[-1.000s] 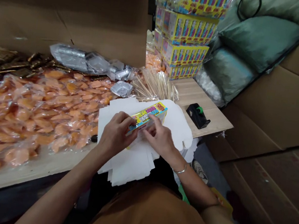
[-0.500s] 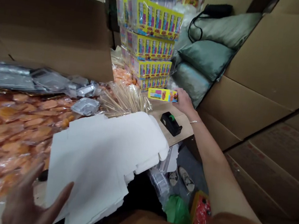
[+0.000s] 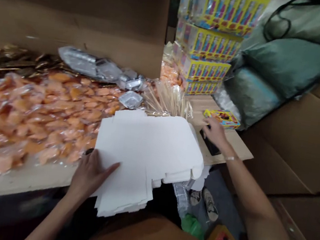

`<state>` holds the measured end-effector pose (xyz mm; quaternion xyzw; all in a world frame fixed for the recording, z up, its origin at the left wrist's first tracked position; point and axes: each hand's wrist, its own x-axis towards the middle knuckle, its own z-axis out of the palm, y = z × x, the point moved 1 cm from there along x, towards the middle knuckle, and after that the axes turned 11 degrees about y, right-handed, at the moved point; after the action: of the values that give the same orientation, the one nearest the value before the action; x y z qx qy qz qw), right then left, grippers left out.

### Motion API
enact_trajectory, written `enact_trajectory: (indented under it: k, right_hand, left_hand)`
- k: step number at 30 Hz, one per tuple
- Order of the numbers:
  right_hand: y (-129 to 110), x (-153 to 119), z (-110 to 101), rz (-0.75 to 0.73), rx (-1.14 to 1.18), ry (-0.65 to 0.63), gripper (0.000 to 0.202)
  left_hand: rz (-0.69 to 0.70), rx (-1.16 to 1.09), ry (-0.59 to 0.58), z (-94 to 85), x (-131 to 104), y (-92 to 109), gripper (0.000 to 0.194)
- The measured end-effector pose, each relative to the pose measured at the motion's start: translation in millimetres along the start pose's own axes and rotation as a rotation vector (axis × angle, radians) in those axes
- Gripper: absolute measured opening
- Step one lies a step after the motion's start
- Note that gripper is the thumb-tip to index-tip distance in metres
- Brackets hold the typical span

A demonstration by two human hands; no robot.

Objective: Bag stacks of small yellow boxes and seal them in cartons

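Note:
A stack of flat white die-cut cardboard blanks [image 3: 147, 146] lies in front of me. My left hand [image 3: 89, 173] is at its left edge, thumb stretched out over the top blank and fingers apart from it along the side. On the right, my right hand [image 3: 215, 133] bends its fingers over the top of a black tape dispenser [image 3: 211, 145], hiding its tape roll. Just behind that hand a small yellow printed box [image 3: 225, 118] lies on the board, out of my grasp.
Orange pieces in clear wrap [image 3: 61, 111] cover the left side. Thin wooden sticks [image 3: 168, 101] and clear plastic trays [image 3: 131, 99] lie behind the blanks. Wrapped yellow boxes [image 3: 211, 44] are stacked at the back. Green sacks [image 3: 291, 66] and large cartons [image 3: 301, 142] stand right.
My right hand has put the yellow box down and moved onto the tape dispenser. My left hand has come onto the edge of the blanks. The view has swung left.

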<state>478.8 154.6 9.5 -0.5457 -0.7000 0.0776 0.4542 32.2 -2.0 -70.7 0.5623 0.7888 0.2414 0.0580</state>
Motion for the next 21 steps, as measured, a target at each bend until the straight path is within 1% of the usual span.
enact_trajectory:
  k: [1, 2, 3, 4, 5, 6, 7, 8, 10, 11, 13, 14, 15, 17, 18, 20, 21]
  right_hand:
    - [-25.6, -24.1, 23.5, -0.065, 0.05, -0.132, 0.022]
    - [-53.4, -52.0, 47.1, -0.162, 0.116, -0.291, 0.037]
    - [-82.2, -81.8, 69.2, -0.343, 0.152, -0.506, 0.059]
    - [-108.9, -110.0, 87.5, -0.476, 0.151, -0.663, 0.078]
    - [-132.0, -133.5, 101.5, -0.545, 0.13, -0.753, 0.089]
    - [-150.7, -151.2, 111.4, -0.599, 0.099, -0.822, 0.096]
    - [-164.5, -162.1, 117.2, -0.613, 0.065, -0.856, 0.099]
    - [-173.5, -166.8, 119.4, -0.609, 0.039, -0.875, 0.098]
    - [-181.2, -162.6, 114.2, -0.603, 0.047, -0.896, 0.089]
    - [-182.5, -156.9, 107.7, -0.608, 0.097, -0.898, 0.078]
    - [-185.2, -145.7, 90.0, -0.583, 0.277, -0.85, 0.048]
    - [-187.5, -142.5, 81.1, -0.548, 0.386, -0.813, 0.036]
    - [-190.4, -141.7, 73.8, -0.505, 0.487, -0.785, 0.031]
    - [-196.4, -147.1, 67.5, -0.443, 0.628, -0.778, 0.03]
    - [-198.7, -151.9, 69.3, -0.455, 0.67, -0.808, 0.03]
    - [-199.1, -160.4, 81.2, -0.557, 0.709, -0.915, 0.025]
    - [-196.9, -162.2, 89.6, -0.611, 0.703, -0.957, 0.023]
  left_hand:
    - [0.006, -0.024, 0.011, 3.0, 2.1, 1.2, 0.094]
    - [0.031, -0.063, 0.045, 5.2, 3.3, 2.1, 0.086]
    - [0.067, -0.112, 0.087, 6.3, 4.0, 2.8, 0.078]
    - [0.093, -0.163, 0.144, 6.0, 4.3, 3.2, 0.073]
    - [0.102, -0.217, 0.2, 4.0, 4.5, 3.2, 0.07]
    - [0.088, -0.274, 0.248, 0.5, 5.0, 3.1, 0.07]
    - [0.053, -0.342, 0.274, -4.6, 5.8, 2.9, 0.072]
    - [0.001, -0.431, 0.268, -11.0, 6.9, 3.0, 0.073]
    - [-0.131, -0.674, 0.171, -26.4, 9.6, 4.3, 0.076]
    - [-0.198, -0.81, 0.095, -34.5, 11.2, 5.6, 0.075]
    - [-0.307, -1.049, -0.047, -49.3, 14.9, 8.9, 0.064]
    - [-0.342, -1.136, -0.09, -54.8, 17.3, 10.6, 0.057]
    - [-0.362, -1.195, -0.107, -58.5, 20.0, 12.3, 0.055]
    - [-0.383, -1.243, -0.105, -59.5, 25.5, 15.9, 0.065]
    - [-0.391, -1.24, -0.116, -56.8, 27.4, 18.2, 0.07]
    - [-0.403, -1.207, -0.178, -47.5, 27.6, 24.0, 0.072]
    - [-0.413, -1.19, -0.234, -42.1, 25.7, 27.5, 0.071]
